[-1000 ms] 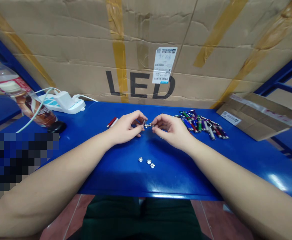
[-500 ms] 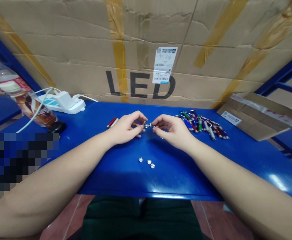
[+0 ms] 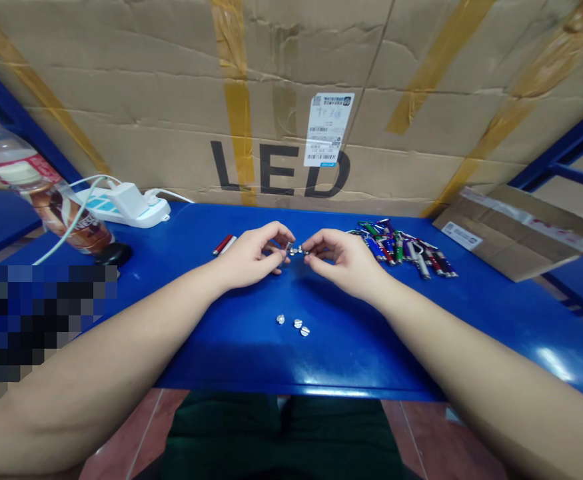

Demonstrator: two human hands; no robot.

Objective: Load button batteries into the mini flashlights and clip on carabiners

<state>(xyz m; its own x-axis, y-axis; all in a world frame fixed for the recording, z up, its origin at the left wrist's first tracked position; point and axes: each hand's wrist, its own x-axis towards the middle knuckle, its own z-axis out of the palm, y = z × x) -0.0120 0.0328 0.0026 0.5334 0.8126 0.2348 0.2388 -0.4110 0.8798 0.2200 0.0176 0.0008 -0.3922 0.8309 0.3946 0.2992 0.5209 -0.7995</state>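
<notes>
My left hand point(image 3: 251, 257) and my right hand point(image 3: 344, 260) meet above the middle of the blue table point(image 3: 181, 347). Both pinch a small silvery metal piece point(image 3: 295, 250) between their fingertips; what it is exactly is too small to make out. Three small silver button-like parts point(image 3: 292, 325) lie on the table nearer to me. A pile of coloured keychain flashlights point(image 3: 404, 248) lies just right of my right hand. A red and white pen-like item point(image 3: 224, 245) lies left of my left hand.
A big cardboard box marked LED point(image 3: 281, 120) stands behind the table. A white power strip with plug and cable point(image 3: 126, 203) and a tilted drink bottle point(image 3: 46, 193) are at the left. A flat cardboard box point(image 3: 516, 230) lies at the right.
</notes>
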